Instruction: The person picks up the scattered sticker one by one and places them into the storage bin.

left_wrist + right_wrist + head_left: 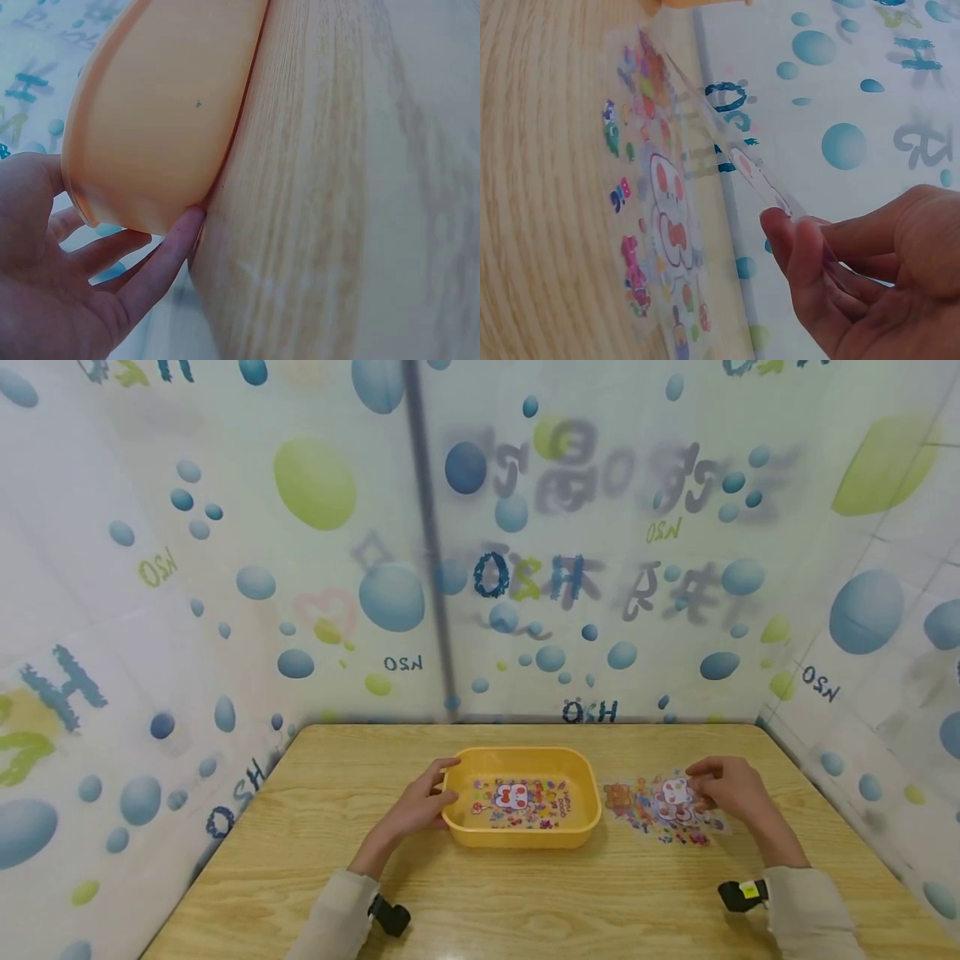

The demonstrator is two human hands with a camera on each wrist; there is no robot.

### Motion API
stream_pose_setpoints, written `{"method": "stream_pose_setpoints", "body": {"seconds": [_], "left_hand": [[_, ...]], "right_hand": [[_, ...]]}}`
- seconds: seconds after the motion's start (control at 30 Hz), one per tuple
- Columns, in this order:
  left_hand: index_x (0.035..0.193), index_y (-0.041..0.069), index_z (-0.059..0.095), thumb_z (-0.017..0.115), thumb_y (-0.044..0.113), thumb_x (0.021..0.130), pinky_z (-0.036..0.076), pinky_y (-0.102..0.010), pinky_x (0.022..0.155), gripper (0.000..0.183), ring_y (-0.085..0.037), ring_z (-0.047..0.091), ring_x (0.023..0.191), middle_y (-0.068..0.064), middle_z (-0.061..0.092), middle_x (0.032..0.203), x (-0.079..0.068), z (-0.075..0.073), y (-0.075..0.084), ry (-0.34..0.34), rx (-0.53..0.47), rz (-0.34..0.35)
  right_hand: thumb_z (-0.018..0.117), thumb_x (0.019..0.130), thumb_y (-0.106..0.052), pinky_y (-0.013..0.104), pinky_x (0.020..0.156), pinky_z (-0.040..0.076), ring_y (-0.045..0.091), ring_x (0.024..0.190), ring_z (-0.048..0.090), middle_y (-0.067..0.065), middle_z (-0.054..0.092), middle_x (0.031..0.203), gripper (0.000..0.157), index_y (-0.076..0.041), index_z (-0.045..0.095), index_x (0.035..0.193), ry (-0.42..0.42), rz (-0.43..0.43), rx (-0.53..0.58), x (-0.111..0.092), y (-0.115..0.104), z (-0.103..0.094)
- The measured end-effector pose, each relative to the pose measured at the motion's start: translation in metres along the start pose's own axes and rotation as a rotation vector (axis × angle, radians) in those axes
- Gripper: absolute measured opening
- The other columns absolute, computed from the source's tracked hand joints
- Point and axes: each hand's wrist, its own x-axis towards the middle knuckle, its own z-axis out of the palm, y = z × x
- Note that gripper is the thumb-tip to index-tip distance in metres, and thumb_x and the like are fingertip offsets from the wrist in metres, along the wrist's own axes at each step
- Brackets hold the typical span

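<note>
My left hand [422, 797] holds the left end of a yellow plastic basin [523, 838], with fingers and thumb at its rim; the left wrist view shows fingertips against the basin's outer wall [161, 112]. On the basin's floor lies a sticker sheet [513, 797] with a white bunny and small colourful pictures. To the right of the basin, my right hand [731, 789] pinches the edge of a clear sticker sheet [754, 176] between thumb and fingers. That sheet is raised at a slant. Below it, more clear plastic with bunny stickers [671, 210] lies flat on the wooden table.
The wood-grain table [525, 902] reaches to a curtain [645, 652] printed with blue and green bubbles, which encloses the back and sides. A black strap device sits on each wrist, at the left cuff [390, 916] and the right cuff [742, 895].
</note>
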Motion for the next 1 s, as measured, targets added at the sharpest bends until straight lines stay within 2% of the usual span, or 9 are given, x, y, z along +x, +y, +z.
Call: {"method": "stream_pose_setpoints", "body": {"seconds": [0.2, 0.43, 0.67, 1.0], "left_hand": [[0.158, 0.020, 0.039, 0.055, 0.013, 0.105, 0.063, -0.039, 0.067, 0.056, -0.032, 0.066, 0.110, -0.027, 0.047, 0.154, -0.001, 0.000, 0.000, -0.002, 0.002, 0.009], [0.158, 0.020, 0.039, 0.055, 0.012, 0.105, 0.063, -0.039, 0.067, 0.056, -0.031, 0.066, 0.109, -0.027, 0.047, 0.154, 0.000, 0.000, 0.000, -0.005, -0.007, 0.006], [0.158, 0.020, 0.039, 0.055, 0.012, 0.105, 0.063, -0.038, 0.066, 0.056, -0.032, 0.066, 0.109, -0.027, 0.047, 0.154, -0.001, 0.000, 0.000, -0.005, 0.003, 0.007], [0.158, 0.020, 0.039, 0.055, 0.013, 0.105, 0.063, -0.038, 0.067, 0.056, -0.030, 0.065, 0.108, -0.025, 0.048, 0.154, 0.000, 0.000, 0.000, 0.000, -0.002, 0.002]], "right_hand": [[0.058, 0.101, -0.004, 0.032, 0.064, 0.061, 0.014, 0.067, 0.066, 0.018, 0.071, 0.093, 0.032, 0.016, 0.061, 0.125, 0.023, -0.018, -0.017, 0.001, -0.002, -0.001], [0.061, 0.101, -0.006, 0.035, 0.064, 0.063, 0.019, 0.066, 0.070, 0.030, 0.070, 0.106, 0.032, 0.016, 0.062, 0.124, 0.067, -0.045, -0.057, -0.006, -0.012, -0.006], [0.061, 0.101, -0.008, 0.036, 0.061, 0.061, 0.019, 0.064, 0.071, 0.032, 0.070, 0.108, 0.031, 0.014, 0.064, 0.123, 0.114, -0.092, -0.091, -0.009, -0.018, -0.010], [0.062, 0.102, -0.011, 0.025, 0.055, 0.057, 0.011, 0.060, 0.068, 0.032, 0.071, 0.108, 0.031, 0.012, 0.066, 0.122, 0.236, -0.124, -0.109, -0.015, -0.031, -0.016]]}}
